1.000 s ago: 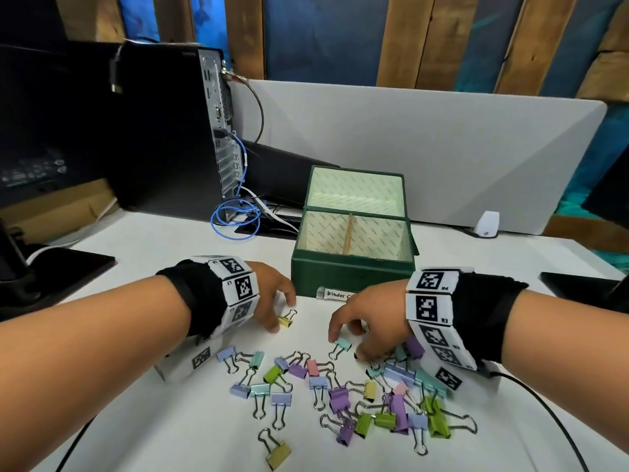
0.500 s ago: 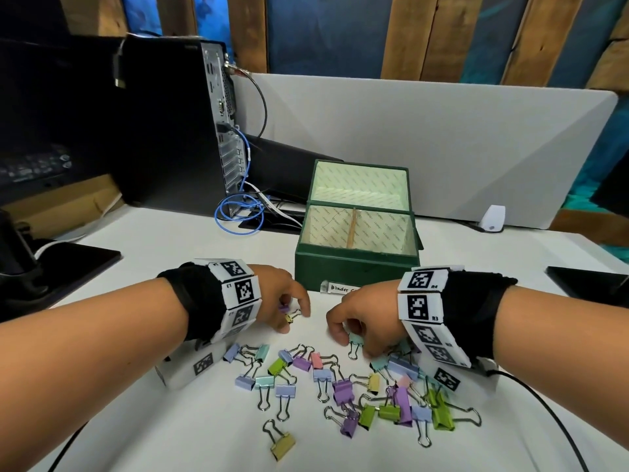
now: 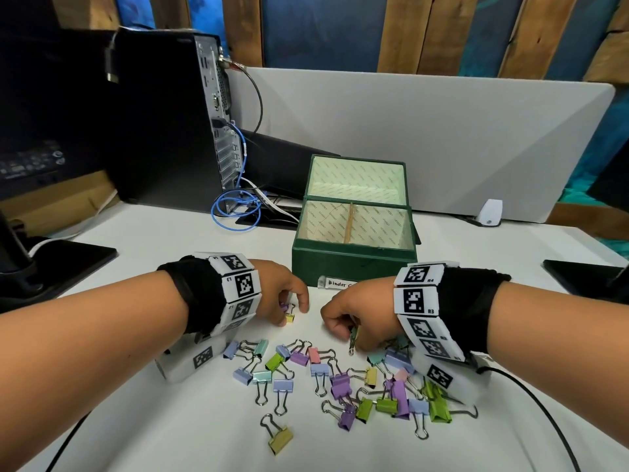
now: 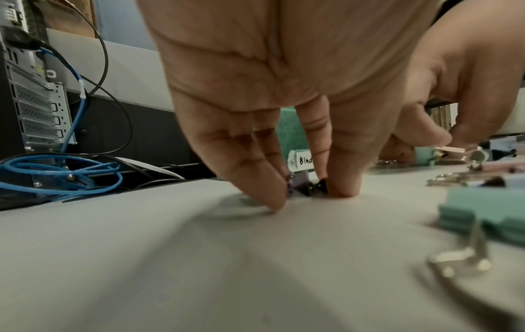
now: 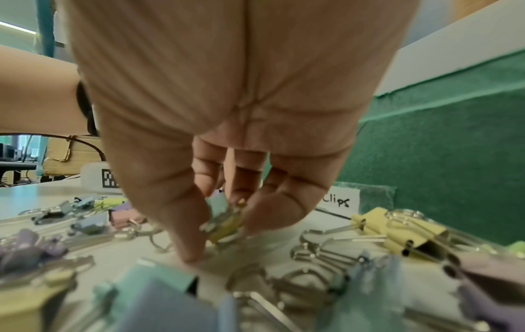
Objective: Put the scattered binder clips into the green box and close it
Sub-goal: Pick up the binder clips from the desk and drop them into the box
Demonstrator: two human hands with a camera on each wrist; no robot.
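The green box (image 3: 354,264) stands open on the white table, lid tipped back, its two lined compartments bare. Several pastel binder clips (image 3: 340,379) lie scattered in front of it. My left hand (image 3: 289,306) is down on the table left of the box front, fingertips (image 4: 272,197) pinching small purple and yellow clips (image 3: 288,313) (image 4: 298,182). My right hand (image 3: 343,327) is just right of it, fingers curled round a teal and a yellow clip (image 5: 224,215), whose wire handle (image 3: 352,344) hangs below the hand.
A black computer tower (image 3: 163,114) with a coiled blue cable (image 3: 235,212) stands at the back left. A grey partition (image 3: 425,137) runs behind the box. A black slab (image 3: 578,274) lies at the right, a monitor base (image 3: 68,260) at the left.
Both hands have closed their fingers on clips in front of the box. The right hand has lifted a clip off the table so that its handle dangles.
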